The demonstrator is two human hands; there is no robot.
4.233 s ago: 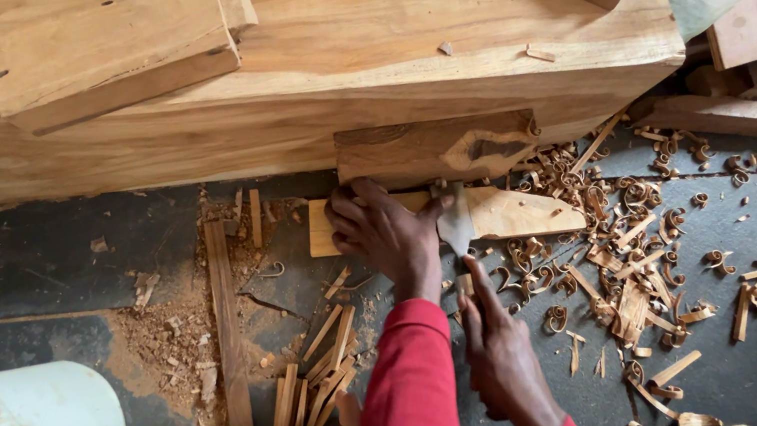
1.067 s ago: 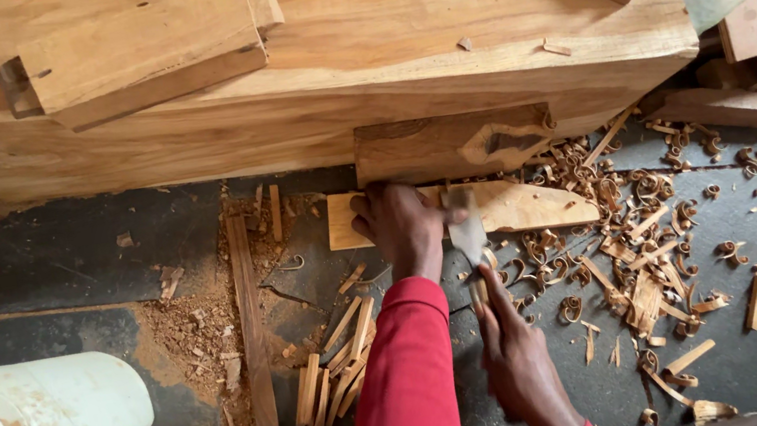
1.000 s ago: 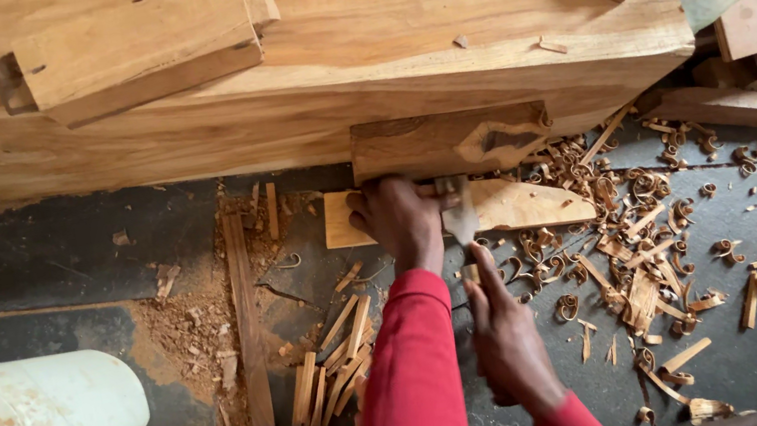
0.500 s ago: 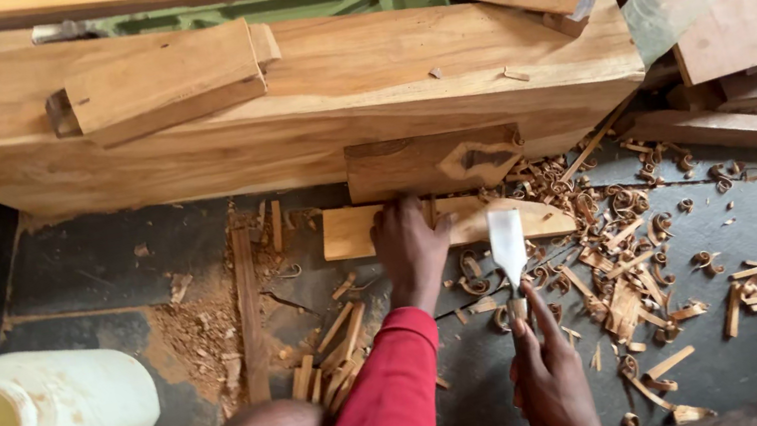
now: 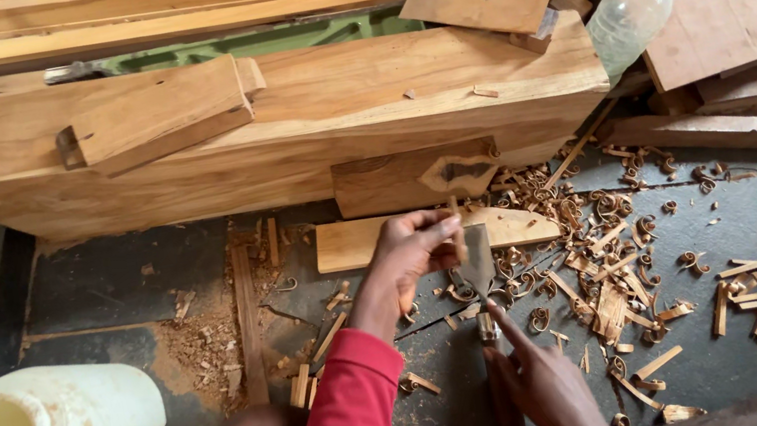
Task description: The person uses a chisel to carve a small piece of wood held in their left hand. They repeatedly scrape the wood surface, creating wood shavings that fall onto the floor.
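We crouch on a dark floor (image 5: 107, 286) strewn with shavings (image 5: 612, 277); our left hand (image 5: 410, 253) fingers pinch a wooden piece (image 5: 455, 226), our right hand (image 5: 542, 385) grips a chisel (image 5: 479, 273).

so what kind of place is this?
Most likely a woodworking shop, worked at floor level. A thick timber beam lies across the floor, curled shavings and offcuts litter the ground, and the right hand holds a chisel while the left hand steadies a small stick.
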